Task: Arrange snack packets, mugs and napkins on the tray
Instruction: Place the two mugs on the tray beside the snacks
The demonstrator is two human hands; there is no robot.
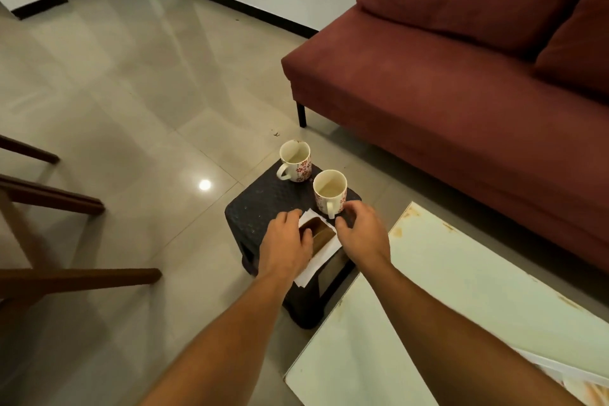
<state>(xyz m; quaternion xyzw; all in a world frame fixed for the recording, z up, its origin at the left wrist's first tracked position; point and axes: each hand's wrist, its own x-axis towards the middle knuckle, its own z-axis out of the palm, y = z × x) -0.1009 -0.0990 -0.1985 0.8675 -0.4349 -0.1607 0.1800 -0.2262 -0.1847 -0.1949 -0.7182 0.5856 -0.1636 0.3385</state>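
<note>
Two white mugs with red flower prints stand on a small dark plastic stool [260, 204]: one mug [295, 161] at the far corner, the other mug [330, 193] nearer, its handle towards me. In front of them lies a brown snack packet [321, 234] on white napkins [314, 269]. My left hand [286, 242] rests on the packet's left side, fingers curled over it. My right hand [361, 231] hovers at the packet's right edge, just beside the near mug's handle, fingers bent and apart. No tray is clearly in view.
A dark red sofa [445, 82] stands behind and right of the stool. A pale, stained table top [461, 306] fills the lower right. Wooden chair legs [66, 277] reach in from the left. Glossy tiled floor [131, 92] spreads around.
</note>
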